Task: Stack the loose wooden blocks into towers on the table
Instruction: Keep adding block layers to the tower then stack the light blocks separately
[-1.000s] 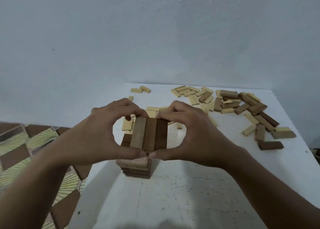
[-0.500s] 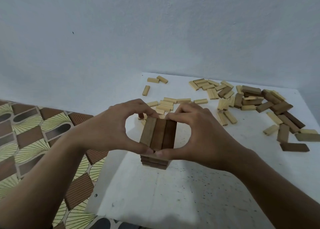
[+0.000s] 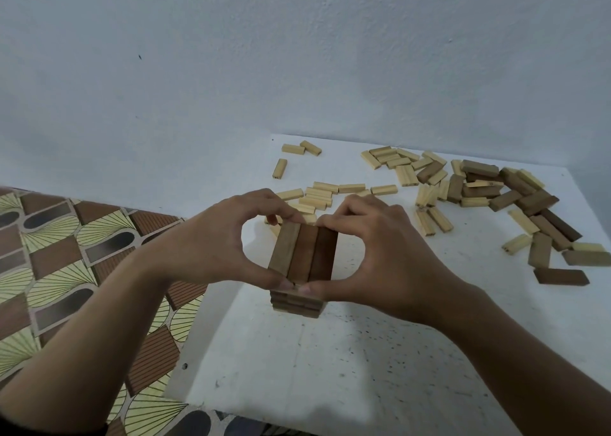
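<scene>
A block tower (image 3: 302,254) stands near the left edge of the white table (image 3: 363,353). Its top layer is three brown blocks side by side, with lower layers showing beneath. My left hand (image 3: 215,244) and my right hand (image 3: 380,257) pinch that top layer from both ends, thumbs at the near end and fingertips at the far end. Loose pale blocks (image 3: 319,196) lie just behind the tower. A larger heap of pale and brown blocks (image 3: 489,187) is scattered at the back right.
The table sits in a corner against a pale wall (image 3: 297,55). Its left edge (image 3: 211,333) drops to a patterned tiled floor (image 3: 66,270). A few single pale blocks (image 3: 292,148) lie at the back left of the table.
The camera view has shifted, so tower and hands sit further right in the frame. Both hands keep the same pinch on the top layer; it now sits lower, close on the layers beneath.
</scene>
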The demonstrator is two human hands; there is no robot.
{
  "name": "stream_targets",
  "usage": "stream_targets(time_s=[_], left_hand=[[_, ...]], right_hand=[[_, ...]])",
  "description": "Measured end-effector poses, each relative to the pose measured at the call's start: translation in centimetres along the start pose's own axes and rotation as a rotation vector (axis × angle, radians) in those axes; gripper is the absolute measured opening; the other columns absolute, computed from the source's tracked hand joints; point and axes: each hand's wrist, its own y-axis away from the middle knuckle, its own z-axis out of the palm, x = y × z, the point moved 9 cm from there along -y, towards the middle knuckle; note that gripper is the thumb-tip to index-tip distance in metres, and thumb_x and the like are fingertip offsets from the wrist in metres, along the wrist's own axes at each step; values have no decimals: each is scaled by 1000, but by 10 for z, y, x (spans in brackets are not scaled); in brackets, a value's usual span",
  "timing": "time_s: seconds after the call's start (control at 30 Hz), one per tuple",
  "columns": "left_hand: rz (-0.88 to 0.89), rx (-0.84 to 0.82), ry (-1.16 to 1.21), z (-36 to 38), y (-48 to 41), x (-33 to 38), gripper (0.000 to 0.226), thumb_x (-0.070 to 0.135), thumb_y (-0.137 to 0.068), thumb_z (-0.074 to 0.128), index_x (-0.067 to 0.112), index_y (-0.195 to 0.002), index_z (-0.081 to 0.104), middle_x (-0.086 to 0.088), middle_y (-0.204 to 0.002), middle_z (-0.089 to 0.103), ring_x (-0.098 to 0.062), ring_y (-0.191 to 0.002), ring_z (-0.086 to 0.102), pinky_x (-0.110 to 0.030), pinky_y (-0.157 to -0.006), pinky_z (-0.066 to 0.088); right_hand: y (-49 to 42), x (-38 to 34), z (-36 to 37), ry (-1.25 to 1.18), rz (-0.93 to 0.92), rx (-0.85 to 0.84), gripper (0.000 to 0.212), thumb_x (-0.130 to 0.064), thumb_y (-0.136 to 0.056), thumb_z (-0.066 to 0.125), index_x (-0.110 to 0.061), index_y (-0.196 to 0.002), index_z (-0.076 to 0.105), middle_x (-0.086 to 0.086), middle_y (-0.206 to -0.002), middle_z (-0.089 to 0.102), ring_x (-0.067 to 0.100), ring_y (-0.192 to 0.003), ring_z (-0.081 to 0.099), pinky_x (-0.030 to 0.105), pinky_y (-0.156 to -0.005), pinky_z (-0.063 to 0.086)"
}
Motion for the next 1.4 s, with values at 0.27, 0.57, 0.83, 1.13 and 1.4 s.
stream_targets(time_s=[0.27,0.57,0.83,1.13,1.4], left_hand=[[13,9,29,2,2,0,72,45,-61,95,42,-125,61,13,-124,57,-13,-122,51,-19,-92,38],[-47,154,185,5,18,-11,77,59,-65,83,46,-135,55,15,-130,59,-11,-124,53,-34,-89,42],[-263,535,594,35,46,-25,49,63,-101,28,44,-134,59,23,-133,61,1,-129,52,-46,-108,43],[-266,473,550,63,60,-14,60,70,-94,18,51,-146,42,40,-144,42,20,-136,30,-23,-116,25],[-241,488,570,61,59,-11,62,72,-91,19,49,-144,42,39,-143,44,20,-135,31,-17,-113,26]], right_hand=[[1,3,4,8,-27,26,89,-85,-61,62,-36,-136,58,-21,-109,53,0,-104,43,36,-93,35],[15,35,6,-415,87,248,63,-73,-81,56,-39,-134,57,-26,-120,58,-3,-116,54,23,-92,45],[30,43,47,-719,200,224,38,-54,-100,42,-45,-136,46,-41,-126,50,-23,-119,44,-3,-87,36],[34,38,61,-716,222,174,36,-62,-96,34,-64,-131,35,-51,-124,41,-31,-115,38,-6,-84,34],[29,42,60,-670,218,178,45,-66,-94,34,-59,-138,37,-36,-133,44,-30,-117,37,11,-95,35]])
